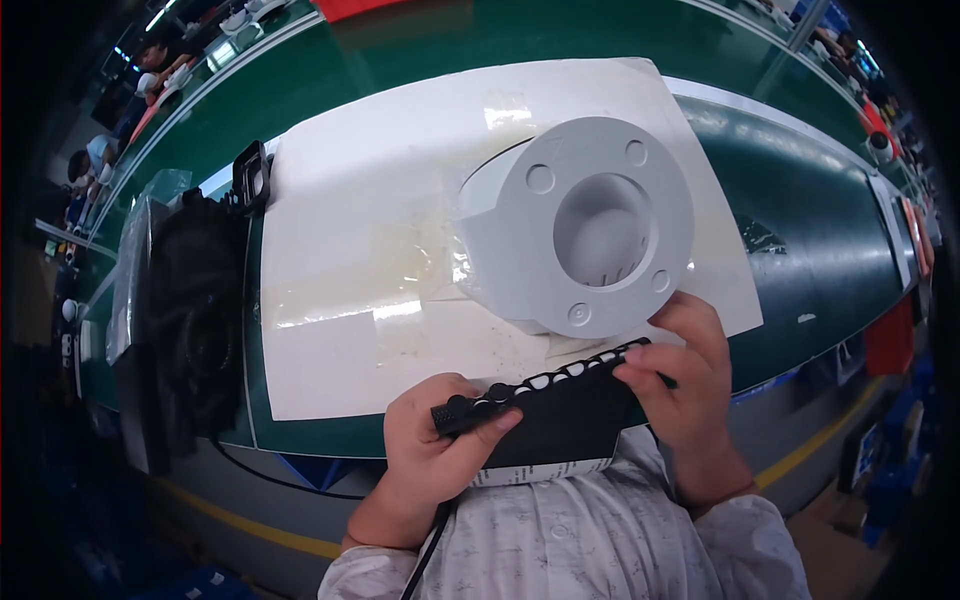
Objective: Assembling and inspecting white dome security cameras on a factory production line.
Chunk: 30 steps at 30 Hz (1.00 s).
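My left hand [440, 435] grips the left end of a black sheet [560, 425], thumb in front and fingers behind. White rounded shapes show along the sheet's bent upper edge, and a printed white strip runs along its lower edge. At the sheet's upper right corner, my right hand [685, 375] is closed, thumb and a finger pinching there. Its upper finger lies close to the rim of a white round housing [520, 245]; whether it touches is hard to tell. The housing has a large central opening and several round recesses on its upward face.
The housing rests on a worn white board [340, 240] with clear tape patches, on a green table [800, 200]. Black bagged material [195, 300] and a black frame-like piece [251, 175] sit left of the board. Other people [100, 155] work at the far left.
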{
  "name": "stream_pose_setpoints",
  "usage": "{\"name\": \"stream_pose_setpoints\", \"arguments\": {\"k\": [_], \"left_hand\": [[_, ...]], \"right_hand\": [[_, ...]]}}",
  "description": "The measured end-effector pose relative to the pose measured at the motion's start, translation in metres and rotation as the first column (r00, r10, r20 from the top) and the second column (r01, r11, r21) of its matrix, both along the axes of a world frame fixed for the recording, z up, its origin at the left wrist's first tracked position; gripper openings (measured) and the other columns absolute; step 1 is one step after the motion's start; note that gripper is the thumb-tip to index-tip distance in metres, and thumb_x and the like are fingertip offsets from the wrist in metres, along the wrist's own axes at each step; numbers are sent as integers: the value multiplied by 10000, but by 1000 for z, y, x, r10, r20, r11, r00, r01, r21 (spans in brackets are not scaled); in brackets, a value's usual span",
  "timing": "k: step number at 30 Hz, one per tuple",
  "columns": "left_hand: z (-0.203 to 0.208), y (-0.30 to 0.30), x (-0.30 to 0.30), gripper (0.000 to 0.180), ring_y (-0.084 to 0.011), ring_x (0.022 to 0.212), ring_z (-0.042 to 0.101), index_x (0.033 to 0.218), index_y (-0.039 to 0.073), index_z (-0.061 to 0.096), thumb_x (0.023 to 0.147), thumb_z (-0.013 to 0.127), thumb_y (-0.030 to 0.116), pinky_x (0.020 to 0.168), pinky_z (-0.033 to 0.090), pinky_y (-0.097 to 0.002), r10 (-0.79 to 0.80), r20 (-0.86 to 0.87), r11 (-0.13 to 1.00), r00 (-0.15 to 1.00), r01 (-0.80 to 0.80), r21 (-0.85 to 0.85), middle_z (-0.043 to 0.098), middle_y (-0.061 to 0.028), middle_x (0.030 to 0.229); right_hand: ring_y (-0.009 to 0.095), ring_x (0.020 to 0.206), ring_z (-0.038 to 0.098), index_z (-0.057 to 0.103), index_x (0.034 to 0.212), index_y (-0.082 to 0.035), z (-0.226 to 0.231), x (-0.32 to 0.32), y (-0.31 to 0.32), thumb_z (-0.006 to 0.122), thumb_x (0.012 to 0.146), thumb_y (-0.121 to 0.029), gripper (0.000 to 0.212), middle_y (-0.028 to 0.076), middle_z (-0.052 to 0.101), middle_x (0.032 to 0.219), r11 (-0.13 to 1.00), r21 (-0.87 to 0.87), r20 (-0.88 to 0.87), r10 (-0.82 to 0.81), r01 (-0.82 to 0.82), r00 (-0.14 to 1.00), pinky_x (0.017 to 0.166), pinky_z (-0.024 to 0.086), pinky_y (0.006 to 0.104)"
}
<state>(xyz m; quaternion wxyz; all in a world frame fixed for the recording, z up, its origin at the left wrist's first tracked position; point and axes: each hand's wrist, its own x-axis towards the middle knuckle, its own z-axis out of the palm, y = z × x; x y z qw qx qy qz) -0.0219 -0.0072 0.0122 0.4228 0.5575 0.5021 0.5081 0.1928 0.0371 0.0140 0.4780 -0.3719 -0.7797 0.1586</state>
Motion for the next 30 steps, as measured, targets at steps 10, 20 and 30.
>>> {"name": "stream_pose_setpoints", "arguments": {"k": [10,20,30], "left_hand": [[4,1,3,156,-157,468,439,648,22,547,639,702,40,438,327,-257,-7,-119,1000,993,9,19,459,-44,541],[6,4,4,163,-190,481,457,657,29,546,644,705,64,446,345,-275,-34,-192,999,981,36,8,466,-59,549],[10,6,6,151,-198,512,496,678,32,558,652,701,73,470,378,-273,-58,-222,997,973,45,-64,507,-62,584]], "right_hand": [[222,845,533,501,869,-103,-7,-11,-1,653,655,-53,267,25,590,865,988,110,-17,115,-112,993,716,358,347],[214,777,561,520,920,-110,-2,-23,-1,665,630,-48,330,45,576,905,927,170,-77,350,-333,934,616,390,308],[127,638,532,528,763,12,71,-2,6,598,703,21,93,67,552,782,746,-465,-764,-66,-476,642,589,458,247]]}}
